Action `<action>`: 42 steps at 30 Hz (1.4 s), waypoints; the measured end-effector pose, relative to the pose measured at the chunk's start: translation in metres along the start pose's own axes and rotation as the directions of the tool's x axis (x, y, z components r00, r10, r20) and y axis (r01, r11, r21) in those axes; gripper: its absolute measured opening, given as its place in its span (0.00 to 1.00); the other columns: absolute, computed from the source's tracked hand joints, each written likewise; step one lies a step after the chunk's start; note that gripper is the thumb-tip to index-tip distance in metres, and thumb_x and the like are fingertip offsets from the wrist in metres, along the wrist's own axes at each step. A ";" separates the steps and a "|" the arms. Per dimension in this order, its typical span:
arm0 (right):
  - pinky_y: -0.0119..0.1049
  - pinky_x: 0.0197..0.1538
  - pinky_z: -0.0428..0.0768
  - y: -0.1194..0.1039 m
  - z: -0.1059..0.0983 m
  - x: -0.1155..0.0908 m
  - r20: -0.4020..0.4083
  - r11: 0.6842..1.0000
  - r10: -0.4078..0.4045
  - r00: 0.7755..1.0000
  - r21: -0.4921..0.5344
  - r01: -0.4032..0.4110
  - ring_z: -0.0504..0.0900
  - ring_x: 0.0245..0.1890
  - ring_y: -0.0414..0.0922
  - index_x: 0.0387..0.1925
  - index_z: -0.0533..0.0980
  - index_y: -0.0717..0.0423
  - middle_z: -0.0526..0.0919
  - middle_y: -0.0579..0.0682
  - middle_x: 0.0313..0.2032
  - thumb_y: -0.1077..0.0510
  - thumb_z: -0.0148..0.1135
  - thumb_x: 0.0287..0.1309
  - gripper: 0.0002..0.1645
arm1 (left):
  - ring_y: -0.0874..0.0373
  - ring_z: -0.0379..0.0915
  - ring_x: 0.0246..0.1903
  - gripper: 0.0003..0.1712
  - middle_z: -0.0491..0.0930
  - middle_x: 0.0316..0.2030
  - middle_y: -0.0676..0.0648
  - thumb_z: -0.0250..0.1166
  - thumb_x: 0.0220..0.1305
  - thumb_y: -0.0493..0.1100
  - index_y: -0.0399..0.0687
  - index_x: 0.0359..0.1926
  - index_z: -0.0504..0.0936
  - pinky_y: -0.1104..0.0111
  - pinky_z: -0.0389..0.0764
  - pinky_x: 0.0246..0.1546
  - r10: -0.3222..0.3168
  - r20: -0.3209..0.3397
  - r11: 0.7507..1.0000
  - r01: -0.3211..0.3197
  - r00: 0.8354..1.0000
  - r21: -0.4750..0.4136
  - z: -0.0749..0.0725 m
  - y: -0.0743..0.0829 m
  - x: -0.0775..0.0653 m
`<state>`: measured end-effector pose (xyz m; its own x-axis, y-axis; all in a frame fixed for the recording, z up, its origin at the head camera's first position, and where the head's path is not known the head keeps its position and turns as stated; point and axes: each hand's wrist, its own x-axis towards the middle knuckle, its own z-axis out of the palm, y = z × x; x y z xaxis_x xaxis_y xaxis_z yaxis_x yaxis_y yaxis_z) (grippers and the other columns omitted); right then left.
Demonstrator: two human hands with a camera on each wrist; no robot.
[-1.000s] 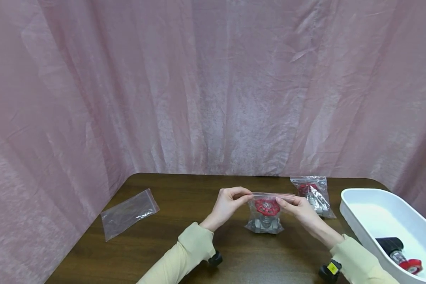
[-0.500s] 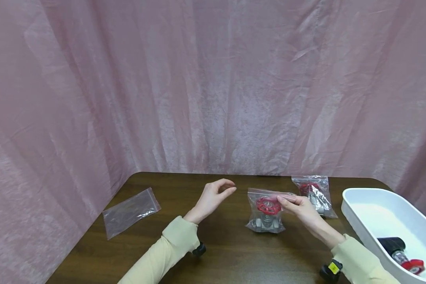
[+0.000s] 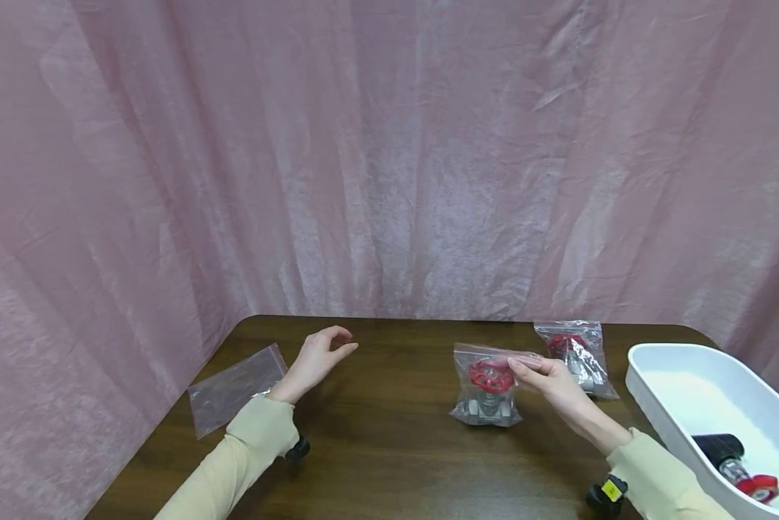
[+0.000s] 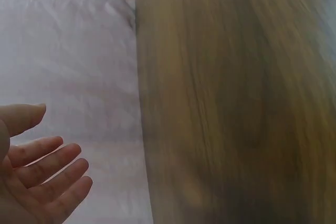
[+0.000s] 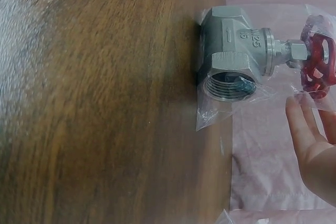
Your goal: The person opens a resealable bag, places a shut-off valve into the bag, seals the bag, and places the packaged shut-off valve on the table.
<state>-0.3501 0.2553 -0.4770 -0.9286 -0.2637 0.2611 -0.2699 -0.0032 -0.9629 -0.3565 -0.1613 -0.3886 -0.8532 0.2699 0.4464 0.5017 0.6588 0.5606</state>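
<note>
My right hand (image 3: pixel 548 383) pinches the top right edge of a clear zip bag (image 3: pixel 462 379). Inside that bag stands a gate valve (image 5: pixel 228 45), with a grey metal body, a threaded opening and a red handwheel (image 3: pixel 491 375). Its base is on the table, upright. My left hand (image 3: pixel 314 361) is away to the left with nothing in it, fingers relaxed and thumb apart, as the left wrist view (image 4: pixel 47 166) also shows. Behind the left wrist lies a flat clear zip bag (image 3: pixel 229 390), partly covered by the forearm.
At the back right lies another zip bag (image 3: pixel 597 354) with a red-wheeled valve inside. A white tub (image 3: pixel 649 390) stands at the right edge, holding a valve with a black body and red handle (image 3: pixel 730 462). Pink curtain (image 3: pixel 389 159) hangs behind the brown table (image 3: pixel 389 448).
My left hand has let go of the top edge of the bagged valve and moved left toward the flat bag. The right hand keeps its pinch in about the same place.
</note>
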 end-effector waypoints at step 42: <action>0.46 0.26 0.78 -0.091 0.034 0.009 -0.208 0.983 0.069 0.976 -0.154 -0.102 0.77 0.27 0.40 0.50 0.68 0.77 0.78 0.63 0.39 0.55 0.52 0.64 0.26 | 0.24 0.53 0.50 0.36 0.54 0.53 0.19 0.63 0.50 0.36 0.19 0.55 0.58 0.42 0.62 0.46 -0.435 0.242 0.846 0.301 0.867 0.440 -0.057 -0.079 -0.052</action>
<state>-0.3251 0.2205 -0.3899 -0.9776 -0.0565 0.2025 -0.2094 0.1721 -0.9626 -0.3435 -0.2670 -0.4161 -0.9927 0.1175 -0.0258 0.1043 0.9477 0.3017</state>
